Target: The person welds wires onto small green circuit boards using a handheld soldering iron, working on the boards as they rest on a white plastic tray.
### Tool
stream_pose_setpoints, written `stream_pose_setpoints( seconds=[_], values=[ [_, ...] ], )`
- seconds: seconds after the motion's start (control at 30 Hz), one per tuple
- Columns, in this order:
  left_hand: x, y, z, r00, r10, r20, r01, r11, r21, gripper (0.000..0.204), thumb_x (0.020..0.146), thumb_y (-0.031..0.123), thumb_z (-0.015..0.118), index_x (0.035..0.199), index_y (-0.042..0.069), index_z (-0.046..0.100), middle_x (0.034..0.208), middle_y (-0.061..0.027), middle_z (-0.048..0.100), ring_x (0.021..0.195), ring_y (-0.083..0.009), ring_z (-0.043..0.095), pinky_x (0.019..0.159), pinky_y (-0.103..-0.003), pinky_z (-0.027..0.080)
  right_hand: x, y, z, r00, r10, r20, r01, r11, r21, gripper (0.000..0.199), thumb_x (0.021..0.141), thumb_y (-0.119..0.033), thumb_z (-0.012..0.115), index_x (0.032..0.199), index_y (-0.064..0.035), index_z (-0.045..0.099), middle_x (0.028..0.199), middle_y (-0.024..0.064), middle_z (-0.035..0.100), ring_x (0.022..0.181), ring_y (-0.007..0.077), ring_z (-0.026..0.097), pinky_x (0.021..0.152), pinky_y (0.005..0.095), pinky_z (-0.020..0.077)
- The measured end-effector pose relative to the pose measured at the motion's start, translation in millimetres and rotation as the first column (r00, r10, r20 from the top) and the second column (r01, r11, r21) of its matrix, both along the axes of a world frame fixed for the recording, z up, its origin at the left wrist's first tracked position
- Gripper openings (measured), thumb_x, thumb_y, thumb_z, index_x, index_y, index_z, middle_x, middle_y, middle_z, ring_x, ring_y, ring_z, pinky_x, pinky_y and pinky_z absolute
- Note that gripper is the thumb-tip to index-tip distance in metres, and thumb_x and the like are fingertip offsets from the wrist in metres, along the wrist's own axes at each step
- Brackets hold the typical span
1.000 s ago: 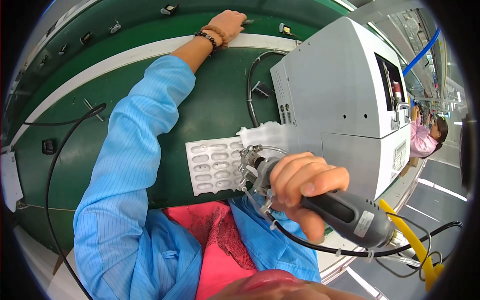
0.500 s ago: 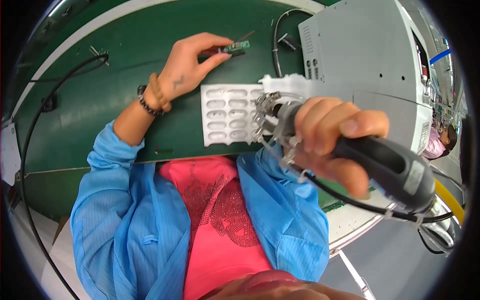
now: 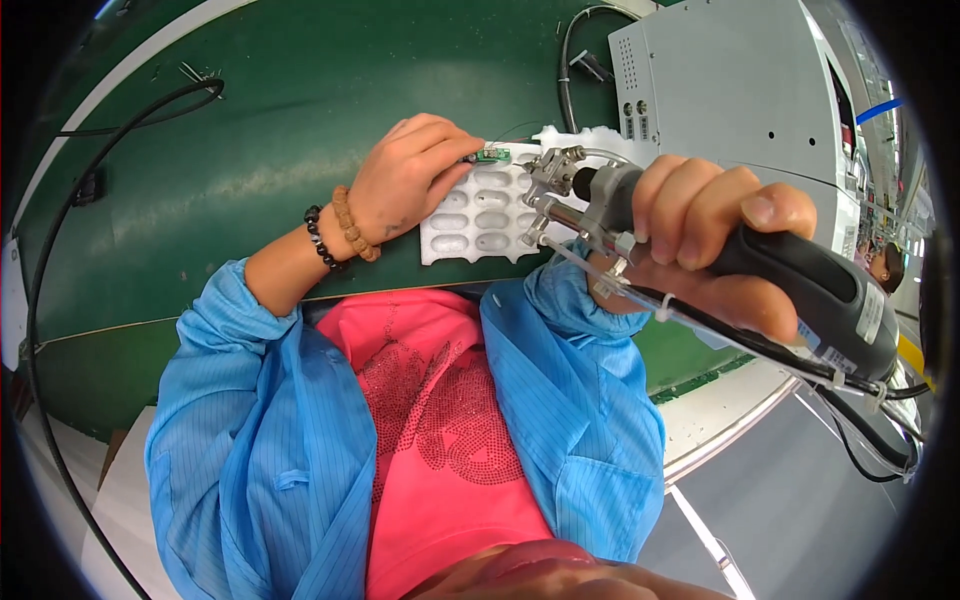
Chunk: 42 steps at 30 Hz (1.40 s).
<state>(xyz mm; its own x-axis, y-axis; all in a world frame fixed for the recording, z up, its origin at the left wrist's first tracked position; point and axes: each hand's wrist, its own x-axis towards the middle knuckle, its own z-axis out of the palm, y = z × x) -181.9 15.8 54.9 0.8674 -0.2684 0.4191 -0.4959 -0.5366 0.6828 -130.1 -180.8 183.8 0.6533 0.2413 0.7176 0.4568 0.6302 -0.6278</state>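
A small green circuit board (image 3: pixel 492 155) with thin wires is pinched between the thumb and fingers of my left hand (image 3: pixel 412 172). This hand lies at the far left corner of a white moulded tray (image 3: pixel 432 250) with rows of oval hollows, and the board is over the tray's far edge. My right hand (image 3: pixel 712 225) wraps round the black handle of a corded hand tool (image 3: pixel 815 285). A metal head (image 3: pixel 560 185) with clear tubing points left from it, above the tray's right side. Whether its tip touches the board, I cannot tell.
A large grey machine housing (image 3: pixel 720 90) stands at the right on the green worktop (image 3: pixel 250 170). Behind the tray lies a black cable (image 3: pixel 565 90) with a small dark part (image 3: pixel 592 66) near it. Another black cable (image 3: pixel 60 260) loops down the left side.
My left hand has brought the circuit board nearer to me and right, onto the tray's far edge. The hand tool in my right hand has shifted slightly right and away from me.
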Motion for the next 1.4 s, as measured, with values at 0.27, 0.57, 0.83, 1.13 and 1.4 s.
stream_pose_setpoints(
  seconds=[0.27,0.57,0.83,1.13,1.4],
  values=[
    [1,-3,-12,0.994,0.083,-0.076,-0.097,0.974,-0.204,0.025,0.075,0.006,0.073,0.098,0.002,0.065,0.095,-0.0109,0.066,0.093,-0.0294,0.062,0.082,-0.037,0.05,13,15,-3,0.988,0.155,0.017,-0.152,0.982,-0.111,0.065,0.086,-0.06,0.057,0.111,-0.001,0.045,0.068,0.004,0.048,0.051,0.0138,0.045,0.046,0.0285,0.0388],
    [3,1,-10,0.996,0.052,-0.075,-0.065,0.981,-0.181,0.027,0.071,0.005,0.076,0.096,0.002,0.068,0.095,-0.0109,0.068,0.095,-0.0285,0.064,0.082,-0.036,0.052,13,30,-11,0.996,0.082,0.041,-0.075,0.988,-0.138,0.066,0.085,-0.062,0.055,0.111,-0.0019,0.045,0.068,0.0038,0.048,0.05,0.0133,0.046,0.044,0.0282,0.0382],
    [1,2,-12,0.998,0.051,-0.043,-0.058,0.981,-0.185,0.027,0.07,0.005,0.076,0.096,0.001,0.067,0.094,-0.0106,0.068,0.094,-0.0287,0.064,0.081,-0.036,0.052,12,35,-6,0.992,0.129,-0.009,-0.128,0.962,-0.24,0.057,0.086,-0.055,0.058,0.108,-0.0043,0.045,0.065,0.0021,0.047,0.049,0.0125,0.045,0.044,0.028,0.0374],
    [1,4,-12,0.997,0.041,-0.068,-0.054,0.977,-0.206,0.028,0.07,0.005,0.076,0.096,0.001,0.067,0.092,-0.0106,0.068,0.093,-0.0284,0.064,0.081,-0.036,0.053,7,46,-4,0.992,0.06,-0.114,-0.086,0.968,-0.237,0.054,0.08,-0.044,0.073,0.103,-0.0041,0.044,0.065,0.0041,0.05,0.052,0.0147,0.046,0.049,0.0311,0.0402],
    [-5,9,-20,0.99,0.1,-0.099,-0.117,0.977,-0.179,0.025,0.072,0.005,0.076,0.095,0.002,0.068,0.095,-0.0103,0.069,0.094,-0.0273,0.064,0.081,-0.035,0.053,2,4,14,0.994,0.101,0.032,-0.101,0.995,0.014,0.063,0.083,-0.058,0.062,0.111,-0.0049,0.044,0.069,0.0025,0.05,0.052,0.0138,0.049,0.044,0.0259,0.0395]
  ],
)
